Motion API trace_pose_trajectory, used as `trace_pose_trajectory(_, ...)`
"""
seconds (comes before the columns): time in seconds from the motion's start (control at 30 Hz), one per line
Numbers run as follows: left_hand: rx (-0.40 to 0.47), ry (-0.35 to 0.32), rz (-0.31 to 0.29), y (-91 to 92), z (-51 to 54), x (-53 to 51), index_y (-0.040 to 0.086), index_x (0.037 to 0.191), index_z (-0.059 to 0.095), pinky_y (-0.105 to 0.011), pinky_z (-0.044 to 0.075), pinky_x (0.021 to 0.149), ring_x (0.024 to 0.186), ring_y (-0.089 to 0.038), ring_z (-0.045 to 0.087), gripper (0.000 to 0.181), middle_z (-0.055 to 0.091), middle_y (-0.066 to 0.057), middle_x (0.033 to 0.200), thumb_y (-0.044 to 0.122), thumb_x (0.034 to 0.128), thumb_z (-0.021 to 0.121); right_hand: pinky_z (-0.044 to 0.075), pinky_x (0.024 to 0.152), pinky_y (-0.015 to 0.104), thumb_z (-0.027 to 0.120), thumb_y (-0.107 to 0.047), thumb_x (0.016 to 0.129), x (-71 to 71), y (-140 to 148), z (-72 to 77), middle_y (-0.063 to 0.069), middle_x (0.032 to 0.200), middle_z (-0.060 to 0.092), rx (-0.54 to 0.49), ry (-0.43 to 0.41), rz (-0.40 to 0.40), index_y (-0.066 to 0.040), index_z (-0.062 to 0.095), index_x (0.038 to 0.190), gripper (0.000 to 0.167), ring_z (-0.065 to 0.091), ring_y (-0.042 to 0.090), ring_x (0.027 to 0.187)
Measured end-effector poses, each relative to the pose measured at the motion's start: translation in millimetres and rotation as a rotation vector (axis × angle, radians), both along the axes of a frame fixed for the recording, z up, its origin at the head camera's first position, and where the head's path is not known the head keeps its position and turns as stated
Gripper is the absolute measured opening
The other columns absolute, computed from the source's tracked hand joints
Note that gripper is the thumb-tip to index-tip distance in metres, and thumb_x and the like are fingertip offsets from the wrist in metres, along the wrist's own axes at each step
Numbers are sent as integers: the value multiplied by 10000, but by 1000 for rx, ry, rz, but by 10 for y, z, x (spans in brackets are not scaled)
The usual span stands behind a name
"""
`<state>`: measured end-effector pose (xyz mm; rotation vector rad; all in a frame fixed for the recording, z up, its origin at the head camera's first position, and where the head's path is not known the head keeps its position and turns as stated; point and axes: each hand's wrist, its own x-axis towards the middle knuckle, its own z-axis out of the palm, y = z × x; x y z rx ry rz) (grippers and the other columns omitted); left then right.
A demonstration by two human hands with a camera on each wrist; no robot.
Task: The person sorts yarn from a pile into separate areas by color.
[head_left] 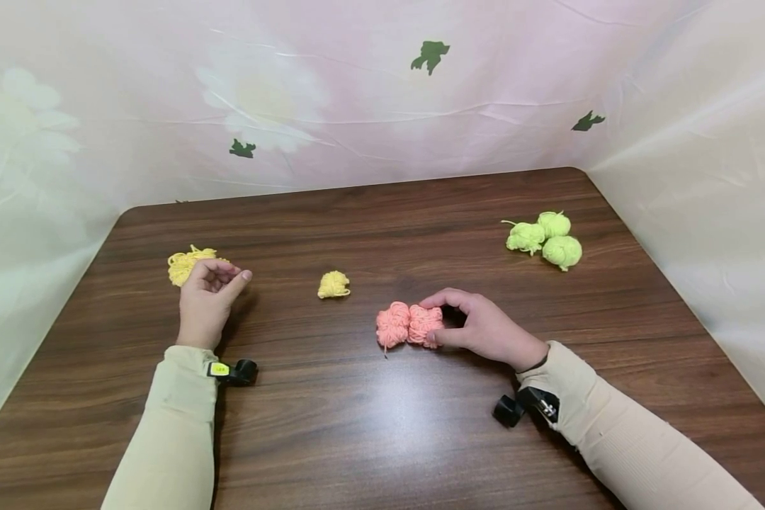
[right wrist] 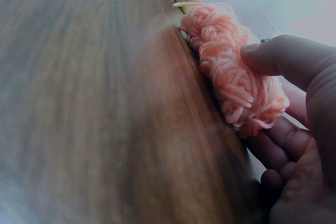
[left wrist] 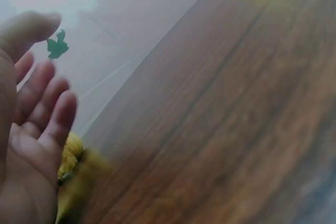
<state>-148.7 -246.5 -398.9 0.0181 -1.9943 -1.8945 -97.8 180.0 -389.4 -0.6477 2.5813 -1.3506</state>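
Observation:
Two small salmon-pink yarn bundles lie side by side in the middle of the table. My right hand [head_left: 494, 331] pinches the right pink bundle [head_left: 424, 324] between thumb and fingers; its left side touches the left pink bundle [head_left: 392, 325]. In the right wrist view the thumb presses on the looped pink yarn [right wrist: 226, 66]. My left hand [head_left: 205, 297] is above the table at the left, fingers loosely bent and nothing between them. It partly covers the yellow yarn [head_left: 181, 268] behind it. A single yellow yarn bundle [head_left: 334, 285] sits between the two hands.
Three lime-green yarn balls [head_left: 562, 251] lie grouped at the back right of the dark wooden table [head_left: 331, 439]. A pale floral cloth [head_left: 357, 106] hangs behind the table's far edge and along its sides. Each wrist wears a black camera mount [head_left: 245, 372].

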Motion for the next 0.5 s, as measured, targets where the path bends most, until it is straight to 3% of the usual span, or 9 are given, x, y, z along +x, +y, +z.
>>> trace_pose_trajectory(0.07,40,-27,-64,8,-3,8,6,985,601,-156,516,731,851,-118,621,223,653,-36,938,-94,842,740,433,1017,425,841,-216,814,-2,0,-2,-68,1195,685,-1,-2,0,-231,696,1191,404,598,157,1145)
trace_pose_trajectory(0.2,33,-53,-173,14,3,26,-13,1068,617,-173,529,795,923,-114,649,228,681,-74,1034,-58,874,727,434,1015,418,844,-220,812,-7,-3,-5,-81,1189,684,-4,-6,0,-238,696,1184,401,597,149,1143)
trace_pose_trajectory(0.5,20,-76,-367,0,13,41,-116,1223,595,-217,524,903,1070,-141,676,309,704,-62,1180,-28,935,663,439,1000,399,844,-219,810,-2,-7,1,-78,1180,687,-4,-6,-5,-239,701,1177,394,600,144,1125)
